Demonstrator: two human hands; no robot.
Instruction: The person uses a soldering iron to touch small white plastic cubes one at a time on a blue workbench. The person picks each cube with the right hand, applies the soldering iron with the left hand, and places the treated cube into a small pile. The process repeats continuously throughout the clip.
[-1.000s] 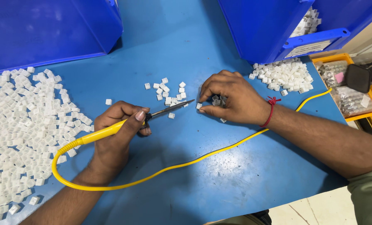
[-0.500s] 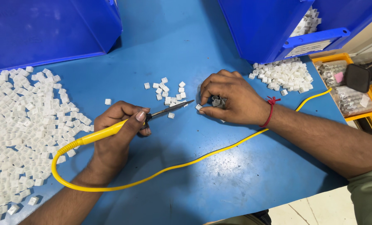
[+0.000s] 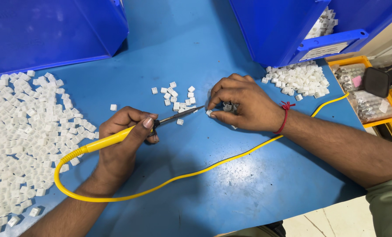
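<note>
Blue and smooth, the worktable (image 3: 196, 188) fills nearly the whole view, with a strip of pale floor showing at its lower right edge. Little has changed over the last second: the left hand (image 3: 123, 140) keeps its fingers clenched round the yellow handle of a soldering iron (image 3: 130, 134), the dark tip again aimed to the right, and the right hand (image 3: 244, 103) stays curled over a few small white plastic pieces, its thumb and fingertips pinching one white piece (image 3: 210, 113) just beside the iron's tip. The iron's yellow cord (image 3: 196, 172) loops under the left wrist and runs off toward the upper right as before. Between the hands lies a small scatter of white pieces (image 3: 175, 97). At top left stands a blue bin (image 3: 51, 35), seen from outside, so its contents cannot be told; at top right a second blue bin (image 3: 288, 30) shows more white pieces at its open mouth. A yellow tray (image 3: 366, 92) at the right edge holds clear bags of small parts, with a black object resting across it. A large heap of white pieces (image 3: 27, 140) covers the table's left side, and a smaller heap (image 3: 299, 79) sits in front of the right-hand bin.
</note>
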